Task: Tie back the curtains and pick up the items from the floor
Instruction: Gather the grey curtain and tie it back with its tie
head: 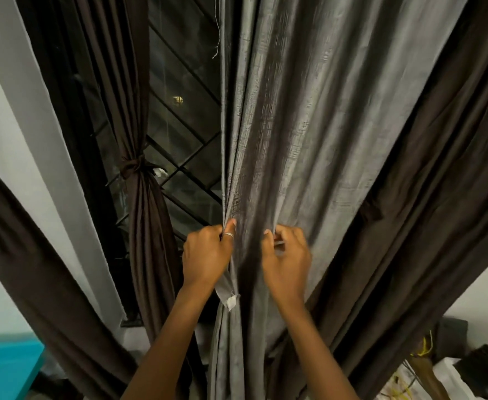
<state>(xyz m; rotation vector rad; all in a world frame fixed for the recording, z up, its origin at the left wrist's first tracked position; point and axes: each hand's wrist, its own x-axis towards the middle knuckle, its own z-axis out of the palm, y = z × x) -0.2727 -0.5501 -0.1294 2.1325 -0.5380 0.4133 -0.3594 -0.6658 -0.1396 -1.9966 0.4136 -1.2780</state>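
Grey curtain [309,125] gripped by both hands, tied brown curtain [138,168], barred window [185,111]

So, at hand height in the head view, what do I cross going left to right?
Brown drape, white wall, tied brown curtain, left hand, right hand (both gripping the grey curtain), loose brown curtain.

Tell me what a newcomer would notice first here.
At the centre, the left hand and right hand pinch folds of the big grey curtain, which hangs loose down the middle. To its left, a dark brown curtain is already knotted back, baring the dark window grille.
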